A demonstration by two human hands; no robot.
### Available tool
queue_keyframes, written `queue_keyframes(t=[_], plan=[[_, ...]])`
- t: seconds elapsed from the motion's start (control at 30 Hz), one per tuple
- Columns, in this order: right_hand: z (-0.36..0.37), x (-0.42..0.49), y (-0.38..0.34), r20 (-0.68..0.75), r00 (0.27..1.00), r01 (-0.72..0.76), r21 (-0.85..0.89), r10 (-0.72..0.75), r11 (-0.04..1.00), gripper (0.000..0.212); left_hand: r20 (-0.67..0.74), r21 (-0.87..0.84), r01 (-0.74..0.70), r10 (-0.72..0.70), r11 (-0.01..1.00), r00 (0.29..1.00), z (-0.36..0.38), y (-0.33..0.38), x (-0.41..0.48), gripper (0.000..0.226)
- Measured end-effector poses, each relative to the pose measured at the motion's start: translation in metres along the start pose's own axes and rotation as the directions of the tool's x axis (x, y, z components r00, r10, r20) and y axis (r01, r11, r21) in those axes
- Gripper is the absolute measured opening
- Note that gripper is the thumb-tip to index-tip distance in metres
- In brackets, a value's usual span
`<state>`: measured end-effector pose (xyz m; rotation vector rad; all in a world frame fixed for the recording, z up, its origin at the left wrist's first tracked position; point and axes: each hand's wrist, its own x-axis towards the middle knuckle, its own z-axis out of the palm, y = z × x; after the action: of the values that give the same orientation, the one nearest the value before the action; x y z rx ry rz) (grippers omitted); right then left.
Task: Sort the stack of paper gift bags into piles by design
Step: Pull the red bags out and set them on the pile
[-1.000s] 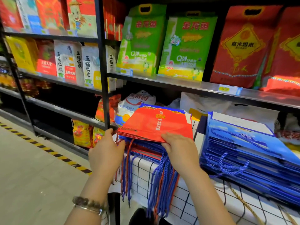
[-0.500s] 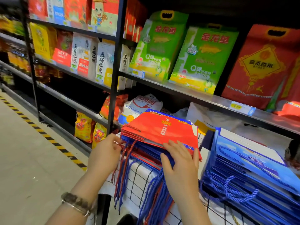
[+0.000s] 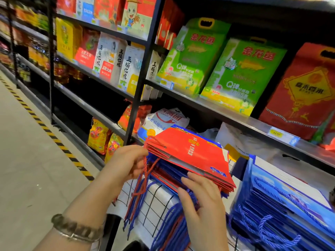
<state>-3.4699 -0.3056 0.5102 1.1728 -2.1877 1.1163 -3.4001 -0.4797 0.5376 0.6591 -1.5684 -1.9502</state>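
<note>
Down off the top cover go the right hand's (image 3: pixel 203 201) fingertips (image 3: pixel 188 176): half a second back they lay flat on the red, now they are working into the near edge of the stack (image 3: pixel 168 171), just under the red bags (image 3: pixel 190 153). The left hand (image 3: pixel 126 162) has closed in on the corner too, and the red bundle rides a touch higher at that end.

The right hand's fingers are straight and together, pressing in and gripping nothing. The left is curled, with the red cords (image 3: pixel 144 169) running through its fingertips. It looks like a pinch, steadying the handle end.

The stack sits on the grid-patterned cloth (image 3: pixel 159 198), straight ahead of both hands, with blue bags layered below the red and blue cords (image 3: pixel 172 227) spilling over the front.

Now the geometry that matters: the red bags' long side runs left to right across the person, handle end at the left hand, long flank facing the right hand. So the right is the one placed to split red from blue, I'd judge. The blue pile (image 3: pixel 282 200) waits just beside the stack, on the right hand's side. Sorting looks partway through, the red group ready to peel off as one.
</note>
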Motion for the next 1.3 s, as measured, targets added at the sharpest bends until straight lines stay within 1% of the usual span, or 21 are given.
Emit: queue_keyframes(t=[0.07, 0.1, 0.13, 0.17, 0.23, 0.27, 0.33, 0.4, 0.43, 0.5, 0.6, 0.77, 0.83, 0.9, 0.93, 0.97, 1.03, 1.13, 1.2, 1.23, 1.3], plan=[[0.003, 0.000, -0.018, 0.250, 0.965, -0.114, 0.137, 0.077, 0.984, 0.061, 0.133, -0.072, 0.005, 0.005, 0.997, 0.991, 0.011, 0.008, -0.007, 0.032], [0.006, 0.000, -0.023, 0.393, 0.913, -0.191, 0.171, 0.111, 0.967, 0.052, 0.170, -0.082, 0.002, 0.012, 0.997, 0.985, 0.017, 0.011, -0.010, 0.030], [0.010, 0.000, -0.026, 0.440, 0.891, -0.216, 0.187, 0.115, 0.958, 0.034, 0.193, -0.108, 0.007, 0.014, 0.994, 0.981, 0.023, 0.013, -0.012, 0.030], [0.011, 0.000, -0.028, 0.405, 0.905, -0.225, 0.200, 0.129, 0.954, 0.022, 0.214, -0.144, 0.022, 0.009, 0.989, 0.977, 0.029, 0.016, -0.014, 0.030], [0.009, 0.004, -0.032, 0.363, 0.903, -0.340, 0.279, 0.229, 0.898, 0.023, 0.257, -0.218, 0.042, 0.016, 0.975, 0.966, 0.036, 0.020, -0.020, 0.027], [0.005, 0.008, -0.032, 0.355, 0.883, -0.428, 0.346, 0.306, 0.835, 0.026, 0.264, -0.184, 0.021, 0.029, 0.983, 0.964, 0.038, 0.021, -0.021, 0.024], [-0.008, 0.021, -0.031, 0.303, 0.854, -0.520, 0.524, 0.423, 0.674, 0.028, 0.280, 0.084, -0.078, 0.051, 0.993, 0.959, 0.037, 0.016, -0.024, 0.032], [-0.024, 0.039, -0.029, 0.241, 0.845, -0.496, 0.685, 0.477, 0.533, 0.028, 0.396, 0.364, -0.165, 0.008, 0.917, 0.918, 0.036, 0.008, -0.030, 0.041], [-0.030, 0.048, -0.028, 0.215, 0.845, -0.473, 0.729, 0.490, 0.496, 0.029, 0.469, 0.434, -0.193, -0.038, 0.880, 0.882, 0.037, 0.004, -0.034, 0.038], [-0.036, 0.060, -0.026, 0.211, 0.848, -0.452, 0.768, 0.486, 0.454, 0.031, 0.541, 0.451, -0.223, -0.066, 0.864, 0.839, 0.040, -0.002, -0.040, 0.025], [-0.036, 0.067, -0.022, 0.267, 0.833, -0.493, 0.757, 0.485, 0.429, 0.031, 0.478, 0.352, -0.204, 0.011, 0.913, 0.878, 0.048, -0.002, -0.038, 0.019], [-0.042, 0.067, -0.018, 0.277, 0.833, -0.506, 0.733, 0.480, 0.454, 0.017, 0.414, 0.266, -0.225, 0.100, 0.937, 0.905, 0.059, 0.003, -0.033, 0.025], [-0.045, 0.064, -0.012, 0.138, 0.849, -0.455, 0.679, 0.510, 0.575, 0.008, 0.339, 0.205, -0.225, 0.146, 0.953, 0.929, 0.066, 0.004, -0.030, 0.022], [-0.050, 0.059, 0.001, -0.053, 0.883, -0.387, 0.479, 0.466, 0.788, 0.025, 0.328, 0.112, -0.211, 0.164, 0.971, 0.930, 0.075, 0.006, -0.028, 0.026], [-0.052, 0.057, 0.004, -0.035, 0.917, -0.355, 0.387, 0.398, 0.851, 0.025, 0.336, 0.093, -0.221, 0.179, 0.971, 0.925, 0.079, 0.007, -0.028, 0.034], [-0.055, 0.053, 0.004, 0.061, 0.938, -0.339, 0.351, 0.340, 0.873, 0.021, 0.346, 0.090, -0.248, 0.203, 0.965, 0.916, 0.083, 0.006, -0.027, 0.041], [-0.058, 0.047, 0.003, 0.202, 0.940, -0.335, 0.378, 0.276, 0.863, 0.018, 0.364, 0.122, -0.321, 0.258, 0.939, 0.895, 0.089, 0.006, -0.024, 0.050], [-0.068, 0.048, 0.001, 0.172, 0.938, -0.346, 0.454, 0.301, 0.821, 0.016, 0.402, 0.180, -0.394, 0.299, 0.901, 0.866, 0.097, 0.006, -0.023, 0.050], [-0.075, 0.052, 0.005, 0.112, 0.938, -0.345, 0.415, 0.329, 0.842, 0.016, 0.396, 0.287, -0.491, 0.365, 0.822, 0.843, 0.100, 0.008, -0.021, 0.038], [-0.079, 0.056, 0.011, 0.080, 0.937, -0.345, 0.362, 0.340, 0.866, 0.017, 0.391, 0.411, -0.547, 0.402, 0.729, 0.828, 0.098, 0.007, -0.020, 0.030], [-0.086, 0.065, 0.019, 0.068, 0.944, -0.330, 0.199, 0.323, 0.923, 0.018, 0.438, 0.695, -0.615, 0.459, 0.373, 0.773, 0.094, 0.004, -0.016, 0.024]])
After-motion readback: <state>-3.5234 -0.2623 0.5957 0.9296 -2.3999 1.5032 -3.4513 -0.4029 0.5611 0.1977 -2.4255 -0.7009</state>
